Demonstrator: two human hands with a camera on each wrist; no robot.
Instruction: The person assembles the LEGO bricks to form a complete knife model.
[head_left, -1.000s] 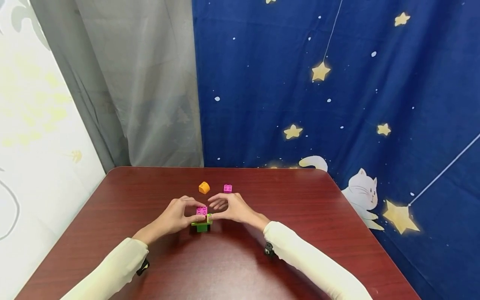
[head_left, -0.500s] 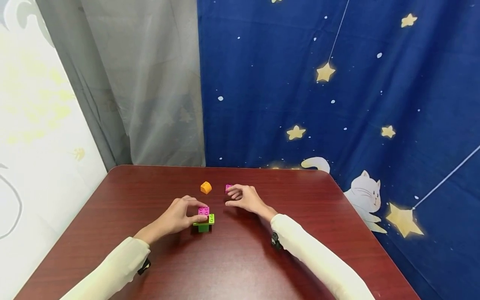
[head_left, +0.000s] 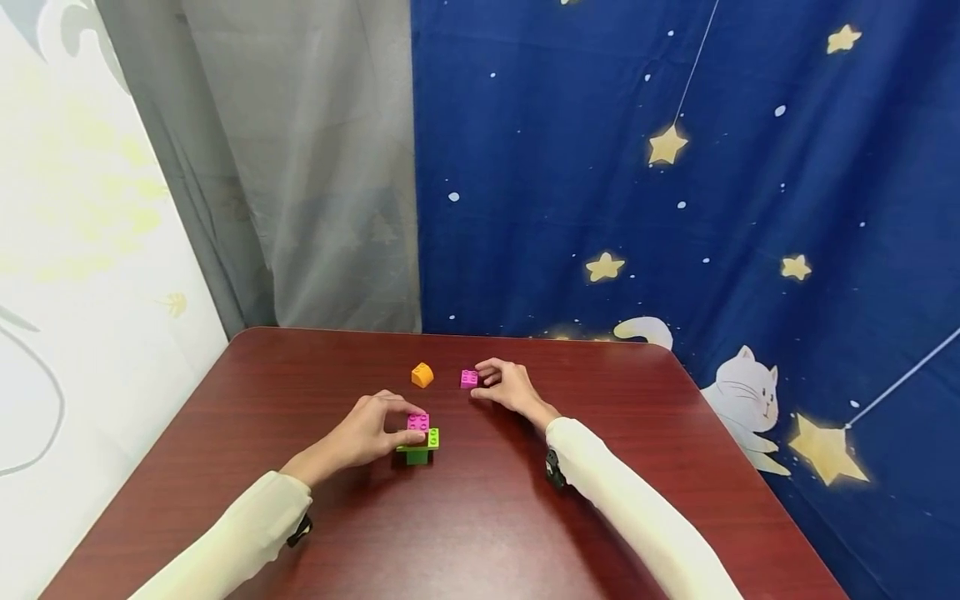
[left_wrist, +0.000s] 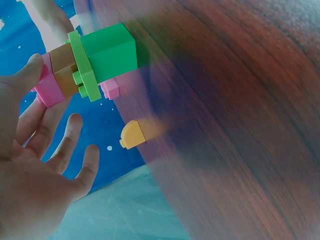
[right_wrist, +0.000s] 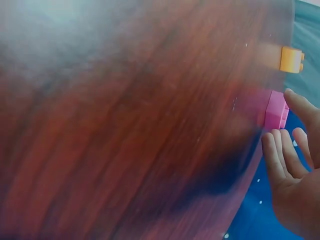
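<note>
My left hand (head_left: 371, 427) grips the pink top brick (left_wrist: 49, 82) of a small stack between thumb and fingers. Below that brick come a brown brick (left_wrist: 63, 67), a lime-green plate (left_wrist: 84, 65) and a green block (left_wrist: 111, 52) at the bottom, which stands on the table in the head view. A second pink brick (head_left: 469, 379) lies farther back. My right hand (head_left: 513, 389) is just right of it, thumb and fingers spread to either side. In the right wrist view the fingertips are very close to this pink brick (right_wrist: 276, 111); contact is unclear.
An orange brick (head_left: 422, 375) with a curved side lies left of the loose pink one. The reddish-brown table (head_left: 465, 517) ends at a back edge, with a grey curtain (head_left: 337, 167) and a blue starry curtain (head_left: 555, 167) behind it.
My right hand has left the stack and moved back and right to the loose pink brick. The left hand keeps its grip on the stack. The head view has shifted slightly.
</note>
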